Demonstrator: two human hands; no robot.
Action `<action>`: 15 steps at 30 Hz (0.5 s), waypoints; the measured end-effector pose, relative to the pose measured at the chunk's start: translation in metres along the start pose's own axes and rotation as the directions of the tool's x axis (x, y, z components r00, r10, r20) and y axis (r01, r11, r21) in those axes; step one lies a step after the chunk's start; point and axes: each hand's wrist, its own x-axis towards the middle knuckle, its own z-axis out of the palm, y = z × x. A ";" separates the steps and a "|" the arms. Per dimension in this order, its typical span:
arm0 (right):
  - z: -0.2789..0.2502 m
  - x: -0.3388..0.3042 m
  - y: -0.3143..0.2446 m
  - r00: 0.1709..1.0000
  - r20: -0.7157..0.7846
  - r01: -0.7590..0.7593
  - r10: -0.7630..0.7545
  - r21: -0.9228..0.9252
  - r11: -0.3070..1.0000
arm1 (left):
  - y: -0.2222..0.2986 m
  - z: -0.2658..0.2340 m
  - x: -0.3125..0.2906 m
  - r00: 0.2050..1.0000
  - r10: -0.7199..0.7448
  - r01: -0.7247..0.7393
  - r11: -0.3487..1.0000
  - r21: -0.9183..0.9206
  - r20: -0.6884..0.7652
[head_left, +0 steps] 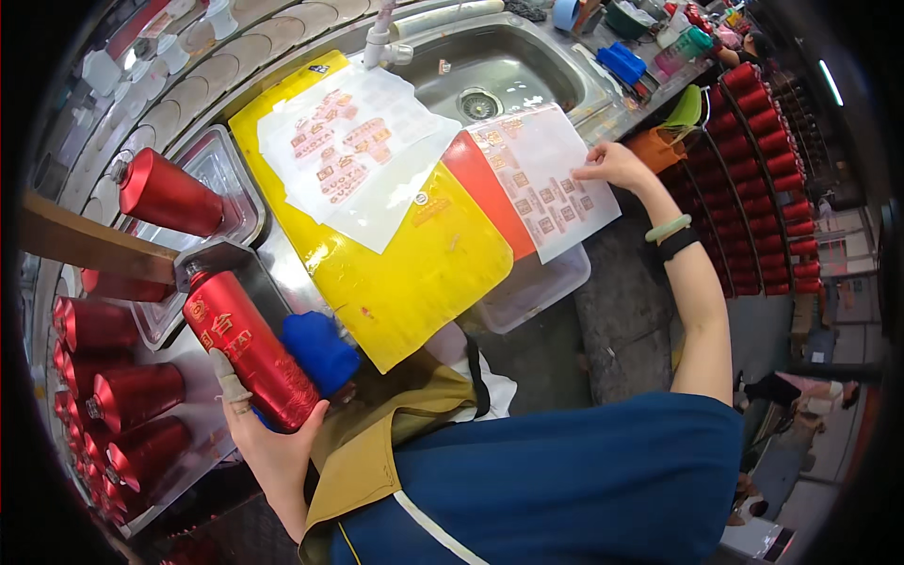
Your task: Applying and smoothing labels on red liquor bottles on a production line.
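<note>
My left hand [266,443] is wrapped round the lower end of a red bottle [247,344] with gold markings; tape covers one finger. The bottle lies tilted, its neck toward a grey angled holder [212,256]. At the right, my right hand [617,168] has its thumb and fingertips pinched at the edge of a white decal sheet [556,212] printed with small gold-red marks. That sheet rests over a red-orange sheet [480,188]. More white decal sheets [344,151] lie loosely on a yellow mat [405,292]. Just right of the bottle is a blue cloth [320,353].
Behind the mat is a steel sink [480,80] with a white tap [381,42]. Other red bottles [141,395] stand at the left, one [174,193] on a metal tray [240,160]. A clear plastic tub [537,292] sits under the sheet. Stacked red bottles [753,179] fill a rack at the right.
</note>
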 end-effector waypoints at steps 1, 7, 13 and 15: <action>0.008 -0.007 0.002 0.997 -0.054 0.054 -0.054 0.005 0.999 | 0.000 0.000 0.000 1.000 0.025 -0.025 1.000 0.007 -0.014; 0.014 0.004 -0.018 0.991 -0.068 -0.118 0.113 -0.068 0.991 | 0.001 -0.002 -0.004 0.997 -0.074 0.074 0.997 -0.019 0.003; 0.028 0.064 -0.127 0.951 -0.030 0.255 -0.307 0.638 0.727 | 0.001 -0.004 0.000 0.996 -0.094 0.094 0.996 0.007 0.008; 0.046 0.099 -0.163 0.920 0.199 0.039 -0.337 0.809 0.586 | 0.002 -0.006 0.001 0.999 -0.043 0.043 0.998 -0.049 0.019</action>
